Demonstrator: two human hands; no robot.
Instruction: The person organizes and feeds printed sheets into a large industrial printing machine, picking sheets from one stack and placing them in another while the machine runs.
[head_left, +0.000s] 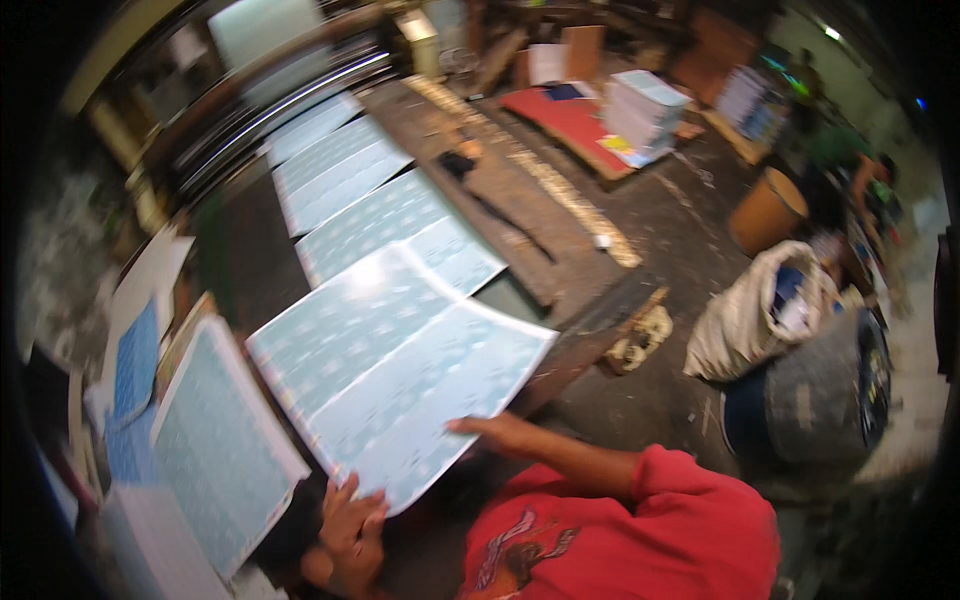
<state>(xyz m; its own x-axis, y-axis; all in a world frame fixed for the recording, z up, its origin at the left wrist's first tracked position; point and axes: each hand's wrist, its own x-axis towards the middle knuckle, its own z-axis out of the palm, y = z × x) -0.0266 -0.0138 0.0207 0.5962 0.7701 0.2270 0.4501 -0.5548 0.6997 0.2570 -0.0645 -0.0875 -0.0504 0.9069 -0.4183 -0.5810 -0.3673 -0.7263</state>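
A large glossy printed sheet (390, 345), pale blue with a white border and small repeated motifs, stretches away from me. At its near right edge my right hand (490, 433) pinches it, thumb on top and the other fingers hidden beneath. The near left corner is in my left hand (352, 525), its fingers bent over the edge. Beyond, similar overlapping sheets (340, 170) run in a row toward a roller machine (280, 85). A stack of matching sheets (225, 440) lies to the left of my left hand.
A dark wooden board (480, 200) flanks the row on the right. Farther right are a red-topped board (555, 125) bearing a paper stack (645, 110), a brown drum (768, 210), a stuffed cloth sack (745, 320) and a dark barrel (815, 390). Another person (865, 190) is at the far right.
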